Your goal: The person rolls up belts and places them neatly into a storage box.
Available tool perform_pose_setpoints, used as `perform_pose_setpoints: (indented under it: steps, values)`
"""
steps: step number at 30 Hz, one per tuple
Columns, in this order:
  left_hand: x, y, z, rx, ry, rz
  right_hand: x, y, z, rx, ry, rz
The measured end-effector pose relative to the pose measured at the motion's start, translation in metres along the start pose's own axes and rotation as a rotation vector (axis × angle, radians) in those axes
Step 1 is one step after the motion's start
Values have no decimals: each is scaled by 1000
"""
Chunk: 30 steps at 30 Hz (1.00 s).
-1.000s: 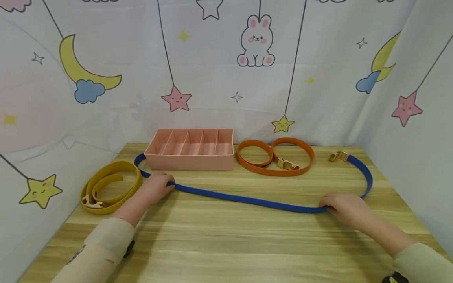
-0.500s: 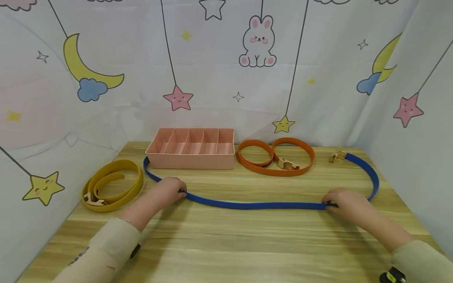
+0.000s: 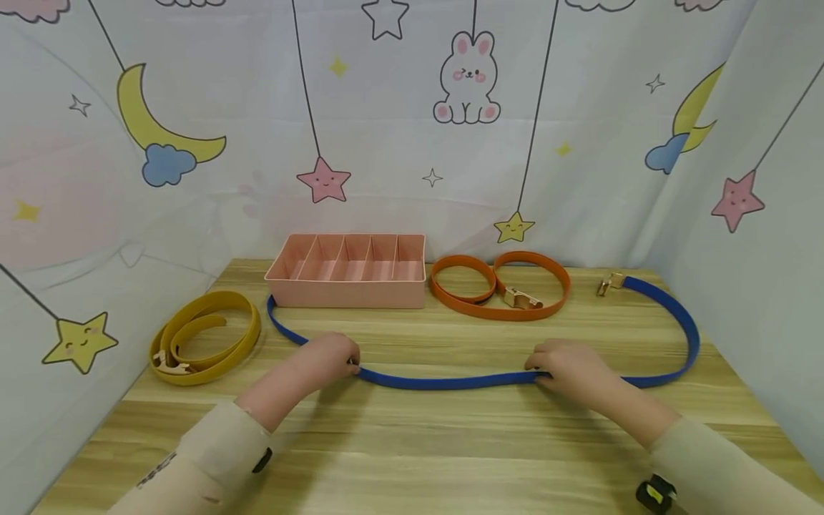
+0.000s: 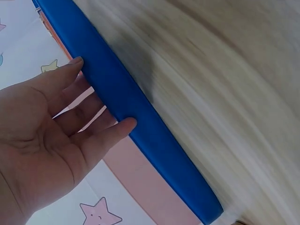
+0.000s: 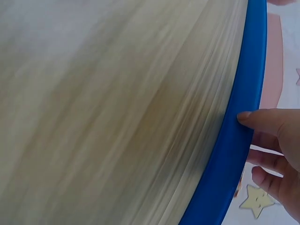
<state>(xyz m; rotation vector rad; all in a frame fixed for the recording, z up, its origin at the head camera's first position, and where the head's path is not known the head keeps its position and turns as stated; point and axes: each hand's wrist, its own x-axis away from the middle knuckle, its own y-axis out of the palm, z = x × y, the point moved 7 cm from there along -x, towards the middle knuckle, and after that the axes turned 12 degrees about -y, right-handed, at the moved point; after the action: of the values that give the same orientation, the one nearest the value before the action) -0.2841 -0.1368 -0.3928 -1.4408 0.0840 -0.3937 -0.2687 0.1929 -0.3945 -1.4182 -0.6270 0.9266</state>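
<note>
A long blue belt (image 3: 444,383) lies across the table in a wide curve, with a gold-coloured buckle (image 3: 610,284) at its far right end. My left hand (image 3: 330,356) pinches it left of the middle. Further right, my right hand (image 3: 573,370) pinches the same belt, and the stretch between the hands sags slightly toward me. The left wrist view has the thumb and a fingertip on the blue strap (image 4: 126,98), other fingers behind it. In the right wrist view the thumb presses the strap's face (image 5: 229,145), with fingers behind its edge. The left end reaches the pink box's corner.
At the back stands a pink divided box (image 3: 347,293). An orange belt (image 3: 473,311) lies looped beside it, and a coiled yellow belt (image 3: 234,350) sits at the left edge. A printed curtain (image 3: 386,107) encloses the wooden table (image 3: 425,450) behind and at the sides.
Both hands have come closer together along the blue belt, the left moving right and the right moving left. The belt's right curve has swung outward and toward me; its left end has shifted right.
</note>
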Motion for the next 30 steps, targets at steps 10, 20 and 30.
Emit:
perform_pose_setpoints:
  steps: [10, 20, 30]
  values:
    - [-1, -12, -43, 65, -177, 162, -13, 1, -13, 10, 35, -3]
    - [-2, -22, -104, -18, -360, 224, -4, -1, -11, -29, 31, 8]
    - [-5, -19, -120, 135, -418, 143, 13, -5, -8, -68, -23, 41]
